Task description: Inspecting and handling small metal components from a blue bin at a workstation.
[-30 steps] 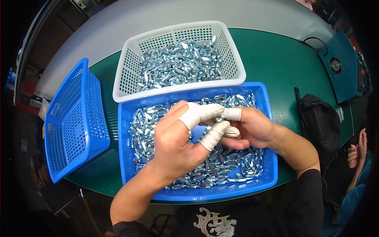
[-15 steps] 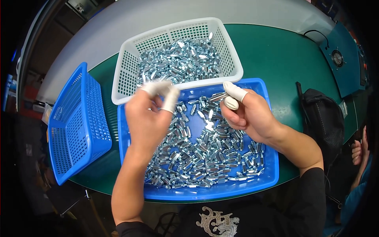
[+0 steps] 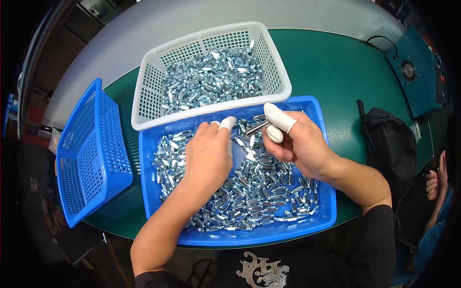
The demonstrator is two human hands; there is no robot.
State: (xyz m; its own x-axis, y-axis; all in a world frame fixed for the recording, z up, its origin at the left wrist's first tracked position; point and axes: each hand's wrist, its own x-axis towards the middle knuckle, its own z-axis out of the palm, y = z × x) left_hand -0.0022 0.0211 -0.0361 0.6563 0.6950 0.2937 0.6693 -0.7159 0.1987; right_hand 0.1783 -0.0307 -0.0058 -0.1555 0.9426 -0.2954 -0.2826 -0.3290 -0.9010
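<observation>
My right hand, with white finger cots on thumb and forefinger, is closed in a pinch around a shiny metal rod above the blue tray. The rod's near end sits hidden between the fingers. Over the tray's left half my left hand is lowered, palm down, its cotted forefinger close to the parts; its thumb and fingertips are largely hidden, so I cannot see whether it grips anything. Many small silvery hexagonal metal fittings lie loose in the tray, with a bare blue patch of bottom near the middle.
A white perforated basket heaped with similar fittings stands behind the tray. On the left, a blue perforated basket is tilted. A black bag and a green box with a fan are at the right. Another person's hand shows far right.
My left hand has come down and rightward from the white basket's near rim to the parts in the blue tray. My right hand still pinches the rod, having shifted slightly left.
</observation>
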